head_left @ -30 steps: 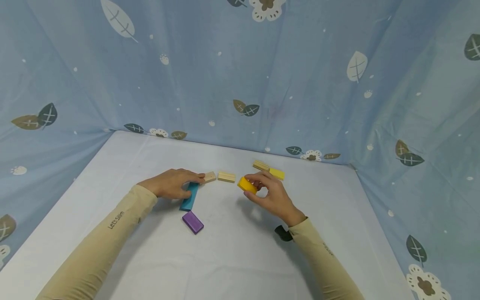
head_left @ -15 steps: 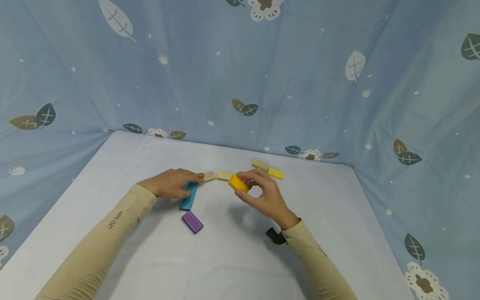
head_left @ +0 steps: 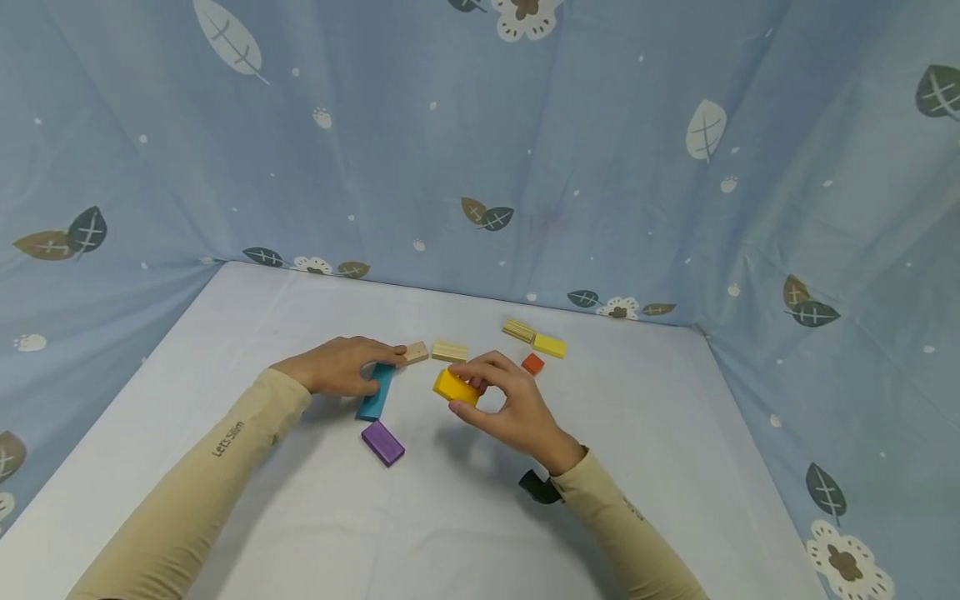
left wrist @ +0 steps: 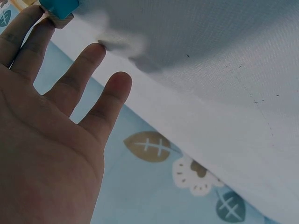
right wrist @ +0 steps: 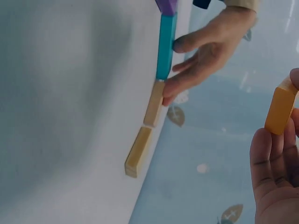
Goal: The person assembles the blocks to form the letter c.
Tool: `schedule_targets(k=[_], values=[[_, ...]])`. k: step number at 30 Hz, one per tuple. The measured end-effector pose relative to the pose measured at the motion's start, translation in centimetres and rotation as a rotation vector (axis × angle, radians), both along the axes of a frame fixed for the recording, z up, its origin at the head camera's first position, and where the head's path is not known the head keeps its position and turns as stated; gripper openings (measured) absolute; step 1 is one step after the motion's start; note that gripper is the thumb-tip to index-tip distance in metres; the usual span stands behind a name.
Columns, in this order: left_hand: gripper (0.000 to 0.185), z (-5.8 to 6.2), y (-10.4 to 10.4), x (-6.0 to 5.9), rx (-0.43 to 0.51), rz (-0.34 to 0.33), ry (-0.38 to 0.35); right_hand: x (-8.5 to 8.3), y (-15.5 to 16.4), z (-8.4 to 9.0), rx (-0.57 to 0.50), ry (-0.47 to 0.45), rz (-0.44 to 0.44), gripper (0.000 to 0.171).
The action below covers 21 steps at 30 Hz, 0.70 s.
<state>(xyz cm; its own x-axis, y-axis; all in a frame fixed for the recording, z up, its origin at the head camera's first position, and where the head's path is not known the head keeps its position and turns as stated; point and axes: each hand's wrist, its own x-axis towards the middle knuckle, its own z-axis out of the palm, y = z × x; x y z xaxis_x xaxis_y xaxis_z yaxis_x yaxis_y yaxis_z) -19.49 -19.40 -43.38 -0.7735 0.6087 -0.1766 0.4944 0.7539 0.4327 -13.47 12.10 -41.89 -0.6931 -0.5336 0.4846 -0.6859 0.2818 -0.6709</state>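
Orange block [head_left: 455, 386]: held up in the air over the middle of the white surface [head_left: 300, 517], with the row of blocks to its left and behind it.
Right hand [head_left: 517, 408]: grasping the orange block between the thumb and fingertips.
Left hand [head_left: 337, 367]: not grasping; its thumb touches the blue block and its fingertips touch the plain wood block.
Blue block [head_left: 376, 396]: lying on the surface, left of the middle.
Plain wood block [head_left: 417, 352]: at the blue block's end nearer the far edge.
Grooved wood block [head_left: 450, 351]: just right of the plain one.
Purple block [head_left: 383, 442]: by the blue block's other end, toward the near edge.
Red block [head_left: 533, 363]: past the right hand, toward the far edge.
Yellow block [head_left: 550, 346] and striped wood block [head_left: 518, 330]: end to end, near the far edge.
Black thing [head_left: 539, 488]: at the right wrist.
Blue cloth [head_left: 420, 150]: hanging behind the far edge, with leaves and flowers on it.
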Motion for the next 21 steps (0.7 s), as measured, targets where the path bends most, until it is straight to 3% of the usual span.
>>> schedule_targets(k=[9, 21], values=[[0.056, 0.2, 0.0, 0.0, 0.009, -0.010, 0.003, 0.7, -0.8, -0.7, 0.117, 0.018, 0.046, 0.041], [0.057, -0.1, 0.0, -0.1, 0.022, -0.023, 0.008, 1.2, -0.9, -1.3, 0.269, -0.073, 0.098, 0.039]])
